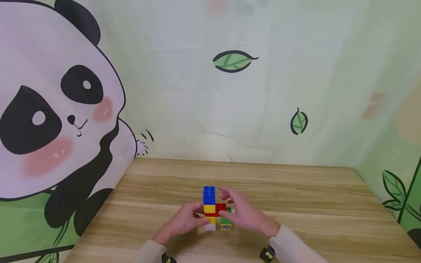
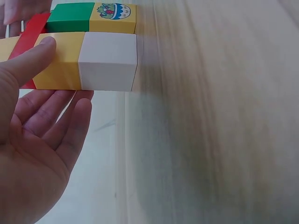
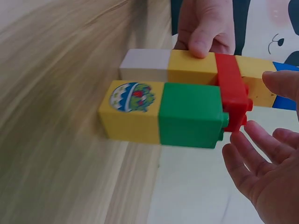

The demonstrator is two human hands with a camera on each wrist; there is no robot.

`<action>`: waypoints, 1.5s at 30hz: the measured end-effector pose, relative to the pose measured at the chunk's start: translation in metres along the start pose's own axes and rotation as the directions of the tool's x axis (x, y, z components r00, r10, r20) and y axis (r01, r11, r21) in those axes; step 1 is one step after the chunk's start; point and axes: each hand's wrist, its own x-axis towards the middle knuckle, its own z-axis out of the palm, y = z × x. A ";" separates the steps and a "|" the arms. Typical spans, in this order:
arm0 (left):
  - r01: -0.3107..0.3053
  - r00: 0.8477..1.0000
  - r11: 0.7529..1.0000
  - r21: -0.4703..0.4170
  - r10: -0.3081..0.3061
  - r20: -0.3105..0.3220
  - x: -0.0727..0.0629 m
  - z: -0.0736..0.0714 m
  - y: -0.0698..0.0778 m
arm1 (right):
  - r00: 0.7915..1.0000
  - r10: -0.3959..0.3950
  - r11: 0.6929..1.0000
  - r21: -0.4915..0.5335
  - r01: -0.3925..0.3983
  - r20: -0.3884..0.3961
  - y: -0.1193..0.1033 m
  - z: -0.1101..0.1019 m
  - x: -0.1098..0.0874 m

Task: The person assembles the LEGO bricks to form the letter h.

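A tower of toy building bricks stands upright on the wooden table. It has a white brick [image 2: 108, 60] at the bottom, then a yellow brick [image 3: 191, 64], a long red brick [image 3: 231, 88], another yellow brick [image 1: 209, 209] and a blue brick [image 1: 209, 197] on top. The red brick juts out to the right over a green brick [image 3: 190, 114], which sits on a yellow brick with a printed bowl [image 3: 133, 109]. My left hand [image 1: 186, 220] grips the lower yellow brick, thumb in front and fingers behind. My right hand [image 1: 243, 212] is spread loosely beside the red brick, fingers relaxed.
The wooden table [image 1: 296, 197] spreads out around the bricks. Behind it hangs a pale cloth backdrop [image 1: 184, 109] with leaves and a large panda [image 1: 65, 109] printed on it. A black strap device [image 1: 268, 253] shows at the right wrist.
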 end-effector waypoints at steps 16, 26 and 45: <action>-0.003 1.000 1.000 -0.016 0.003 0.006 -0.002 0.002 0.003 | 0.997 -0.038 0.999 0.007 0.037 0.069 0.028 0.002 -0.016; 0.010 1.000 0.999 -0.034 -0.009 0.011 -0.001 0.011 0.006 | 0.997 -0.025 0.999 0.028 0.023 0.076 0.040 0.003 -0.025; 0.000 1.000 0.998 0.062 0.000 -0.012 0.009 0.020 0.017 | 0.998 0.051 0.998 0.019 -0.052 0.046 0.047 -0.001 -0.031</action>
